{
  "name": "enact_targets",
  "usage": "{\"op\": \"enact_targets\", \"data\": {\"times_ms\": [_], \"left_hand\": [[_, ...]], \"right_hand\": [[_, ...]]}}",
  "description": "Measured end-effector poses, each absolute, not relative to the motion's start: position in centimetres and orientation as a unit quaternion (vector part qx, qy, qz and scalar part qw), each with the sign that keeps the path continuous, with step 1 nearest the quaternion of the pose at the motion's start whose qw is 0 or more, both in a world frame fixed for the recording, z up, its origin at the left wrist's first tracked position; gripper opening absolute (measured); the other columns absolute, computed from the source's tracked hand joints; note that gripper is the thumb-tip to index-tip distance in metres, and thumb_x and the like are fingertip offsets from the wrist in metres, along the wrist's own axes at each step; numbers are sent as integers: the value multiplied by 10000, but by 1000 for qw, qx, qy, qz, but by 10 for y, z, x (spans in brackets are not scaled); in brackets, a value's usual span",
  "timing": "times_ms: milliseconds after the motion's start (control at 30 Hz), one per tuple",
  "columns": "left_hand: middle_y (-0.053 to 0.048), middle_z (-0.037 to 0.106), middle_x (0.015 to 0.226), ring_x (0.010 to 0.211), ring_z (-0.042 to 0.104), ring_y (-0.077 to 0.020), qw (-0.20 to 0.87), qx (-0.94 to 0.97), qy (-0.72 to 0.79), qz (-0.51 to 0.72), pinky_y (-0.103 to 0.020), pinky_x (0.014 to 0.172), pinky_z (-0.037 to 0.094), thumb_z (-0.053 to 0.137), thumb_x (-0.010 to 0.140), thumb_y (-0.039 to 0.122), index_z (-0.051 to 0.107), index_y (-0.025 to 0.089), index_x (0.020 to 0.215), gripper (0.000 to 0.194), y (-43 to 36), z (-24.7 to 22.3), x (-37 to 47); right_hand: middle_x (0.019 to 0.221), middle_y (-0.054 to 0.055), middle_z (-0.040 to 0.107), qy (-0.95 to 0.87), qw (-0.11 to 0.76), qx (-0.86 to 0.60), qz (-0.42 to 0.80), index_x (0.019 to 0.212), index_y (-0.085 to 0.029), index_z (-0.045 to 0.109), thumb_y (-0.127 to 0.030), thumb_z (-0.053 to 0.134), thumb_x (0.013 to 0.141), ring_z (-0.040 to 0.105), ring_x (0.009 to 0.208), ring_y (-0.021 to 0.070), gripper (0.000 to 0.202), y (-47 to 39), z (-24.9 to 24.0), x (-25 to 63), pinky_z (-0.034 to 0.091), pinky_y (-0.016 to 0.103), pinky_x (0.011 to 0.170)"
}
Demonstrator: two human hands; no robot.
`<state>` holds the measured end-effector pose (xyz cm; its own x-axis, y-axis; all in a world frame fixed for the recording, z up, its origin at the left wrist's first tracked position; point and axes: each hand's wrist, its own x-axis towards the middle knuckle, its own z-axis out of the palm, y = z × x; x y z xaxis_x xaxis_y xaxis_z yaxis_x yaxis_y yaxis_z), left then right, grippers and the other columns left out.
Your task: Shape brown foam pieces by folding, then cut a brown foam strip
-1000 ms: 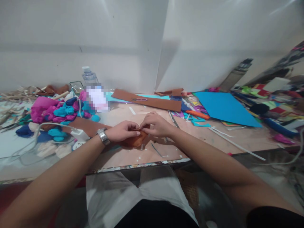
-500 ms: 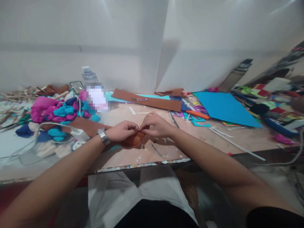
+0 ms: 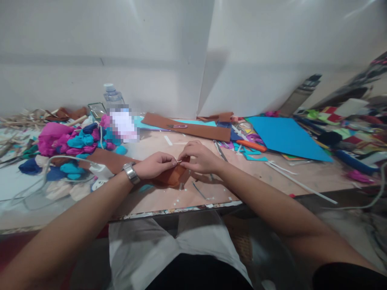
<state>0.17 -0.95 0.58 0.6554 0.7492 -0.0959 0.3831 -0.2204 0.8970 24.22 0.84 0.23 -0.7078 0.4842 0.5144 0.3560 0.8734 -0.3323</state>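
My left hand [image 3: 157,165], with a metal watch at the wrist, is closed on a piece of brown felt [image 3: 169,177]. The felt hangs folded below the fingers, just above the table. Close against it, my right hand [image 3: 199,158] has thumb and fingers pinched together. Between the two hands shows a thin, pale, needle-like thing [image 3: 179,162], its right end in the right fingertips. It is too small to make out fully. A brown felt strip [image 3: 105,160] lies left of the hands, partly under the white plug.
Pink thread snips [image 3: 179,126] lie on a long brown strip [image 3: 205,132] at the back. Crumpled coloured bundles [image 3: 72,141], a phone [image 3: 123,124] and a bottle [image 3: 112,94] stand left. An orange cutter [image 3: 251,145] and blue sheet [image 3: 290,139] lie right.
The pale needle-like thing now shows between my fingertips, where earlier it was not visible. My hands have barely shifted; the felt below them opens a little wider to view.
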Motion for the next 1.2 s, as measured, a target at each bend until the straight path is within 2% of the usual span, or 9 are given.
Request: {"op": "enact_targets", "data": {"times_ms": [267, 500, 633, 833, 1033, 1200], "left_hand": [[4, 574, 751, 686, 457, -111, 479, 775, 363, 197, -232, 638, 357, 592, 944, 538, 651, 126, 832, 431, -11, 8, 4], [8, 580, 725, 683, 474, -113, 437, 800, 352, 212, -234, 648, 372, 584, 956, 487, 652, 134, 790, 396, -12, 8, 5], [-1, 610, 732, 679, 476, -118, 423, 801, 373, 202, -239, 637, 371, 579, 954, 510, 697, 131, 831, 416, -12, 7, 6], [-20, 667, 779, 709, 528, -127, 430, 795, 376, 205, -243, 660, 399, 606, 935, 511, 710, 128, 856, 405, -13, 7, 7], [-19, 664, 765, 702, 537, -129, 419, 803, 374, 201, -243, 653, 400, 600, 935, 477, 701, 129, 837, 376, -12, 7, 5], [-25, 689, 761, 702, 561, -136, 375, 820, 381, 203, -241, 648, 407, 596, 932, 438, 724, 135, 839, 342, -14, 8, 5]], "right_hand": [[840, 26, 751, -917, 319, -223, 90, 883, -228, 755, -239, 730, 879, 621, 922, 218, 27, 7, 4, 242, 376, 416, 955], [928, 43, 740, -921, 328, -202, 61, 861, -226, 742, -236, 734, 872, 599, 966, 229, 18, 8, 2, 242, 395, 433, 954], [915, 43, 736, -917, 345, -193, 54, 834, -219, 728, -228, 729, 874, 588, 965, 231, 40, 8, 3, 242, 402, 444, 961], [938, 51, 738, -925, 319, -200, 47, 857, -224, 731, -268, 733, 890, 573, 1003, 242, 55, 7, 4, 243, 387, 460, 981], [955, 53, 743, -927, 304, -212, 50, 869, -235, 733, -292, 724, 900, 557, 1060, 260, 65, 6, 3, 244, 367, 483, 1005], [960, 61, 745, -928, 292, -223, 57, 868, -238, 741, -312, 706, 919, 557, 1066, 267, 97, 6, 4, 243, 370, 491, 1003]]}}
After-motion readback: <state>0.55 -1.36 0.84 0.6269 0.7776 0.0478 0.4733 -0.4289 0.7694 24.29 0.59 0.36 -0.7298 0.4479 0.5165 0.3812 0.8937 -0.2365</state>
